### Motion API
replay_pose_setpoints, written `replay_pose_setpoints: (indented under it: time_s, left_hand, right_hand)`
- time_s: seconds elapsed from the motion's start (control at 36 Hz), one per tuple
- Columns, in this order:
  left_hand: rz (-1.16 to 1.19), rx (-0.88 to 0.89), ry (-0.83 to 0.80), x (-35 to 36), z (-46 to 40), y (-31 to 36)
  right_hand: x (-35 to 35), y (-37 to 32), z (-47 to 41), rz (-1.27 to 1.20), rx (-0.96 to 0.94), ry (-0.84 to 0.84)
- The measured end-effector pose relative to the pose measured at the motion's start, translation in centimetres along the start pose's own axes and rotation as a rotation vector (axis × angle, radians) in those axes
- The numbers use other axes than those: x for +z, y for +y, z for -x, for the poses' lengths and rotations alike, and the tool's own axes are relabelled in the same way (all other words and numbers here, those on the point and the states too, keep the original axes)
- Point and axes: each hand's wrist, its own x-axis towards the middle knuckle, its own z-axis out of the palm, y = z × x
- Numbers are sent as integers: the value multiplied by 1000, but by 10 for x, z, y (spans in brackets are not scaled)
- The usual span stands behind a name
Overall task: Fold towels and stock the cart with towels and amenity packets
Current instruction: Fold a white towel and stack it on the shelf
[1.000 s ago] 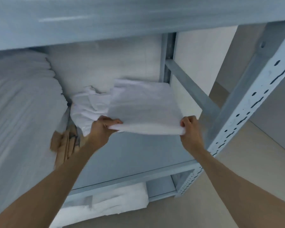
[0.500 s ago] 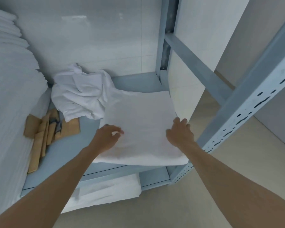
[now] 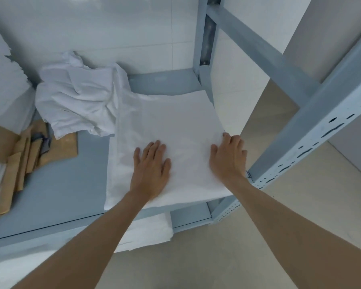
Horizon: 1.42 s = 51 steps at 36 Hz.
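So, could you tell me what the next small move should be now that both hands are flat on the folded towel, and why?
Probably lift both hands off and reach for the crumpled towel. The folded towel already lies flat on the shelf, with the left hand and right hand merely pressing it, while the crumpled one beside it looks unfolded.

From my seat I saw two bare forearms reaching in from the lower edge of the frame, one on either side of the folded towel (image 3: 175,142), with no sleeve showing anywhere along them. The left hand (image 3: 150,163) and right hand (image 3: 227,157) wore no gloves, rings, watch or bands that I could make out. Fingernails looked short and plain, though blur softened them.
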Motion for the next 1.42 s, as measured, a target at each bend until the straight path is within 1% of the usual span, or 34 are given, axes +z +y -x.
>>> replay_pose_setpoints:
  time_s: [0.06, 0.11, 0.17, 0.22, 0.31, 0.36, 0.39, 0.47, 0.5, 0.56, 0.64, 0.72, 0.78, 0.83, 0.89, 0.92, 1.0, 1.06, 1.14, 1.17, 1.25, 1.31, 1.36, 1.42]
  left_hand:
    - [1, 25, -4, -2, -8, -1]
    - [22, 24, 2, 0, -15, 3]
    - [33, 1, -3, 4, -17, 10]
    - [50, -21, 10, 7, -17, 15]
    - [86, -22, 109, 1, -17, 15]
    - [94, -19, 170, -6, -16, 12]
    - [100, -22, 173, -9, -15, 12]
    - [68, -20, 100, -7, -7, 10]
    - [51, -25, 74, -4, -4, 9]
    - [29, -56, 44, 1, 0, 9]
    - [3, -115, 22, 5, 5, 9]
    - [3, -196, 24, 4, 12, 8]
    - [2, -241, 22, 3, 15, 8]
    - [1, -270, 24, 2, 14, 7]
    - [-7, -255, 26, 0, 10, 7]
    - [-24, -219, 22, -1, 6, 7]
    - [-60, -76, 26, -5, -14, 14]
    - [-78, -25, 66, -4, -32, 19]
    - [-110, -68, 24, 8, -45, 11]
    - [-113, -105, -1, 15, -44, 5]
    - [-98, -183, -8, 27, -43, -9]
    - [-99, -205, -13, 28, -43, -9]
    - [-116, -232, -17, 26, -42, -7]
    - [-119, -254, -30, 22, -40, -5]
  right_hand:
    - [-3, -5, -6, -59, 51, -28]
    - [-9, -9, -17, -204, 200, -102]
    - [-15, -10, -23, -345, 293, -154]
    - [-21, -12, -24, -404, 281, -82]
    - [-26, -14, -18, -396, 214, 102]
    - [-25, -10, -11, -406, 241, 146]
    - [-24, -5, -8, -403, 272, 117]
    - [-18, 15, 0, -399, 308, -83]
    - [-15, 20, 1, -403, 297, -132]
    - [-11, 25, 2, -339, 241, -160]
    - [-9, 22, 2, -192, 103, -116]
    - [-9, 20, 1, -156, 4, -106]
    - [-8, 20, -3, -153, 6, -128]
    - [-9, 20, -11, -185, 51, -153]
    - [-12, 15, -20, -228, 80, -155]
    - [-14, 12, -25, -203, 66, -146]
    - [-14, -4, -37, 29, -95, -30]
    - [-7, -18, -45, 90, -208, 24]
    - [16, -22, -41, 187, -334, -32]
    - [26, -18, -39, 198, -337, -56]
    - [43, -7, -45, 147, -254, -91]
    - [43, -6, -54, 95, -178, -128]
    - [39, -8, -58, 28, -60, -177]
    - [36, -9, -57, 13, -25, -190]
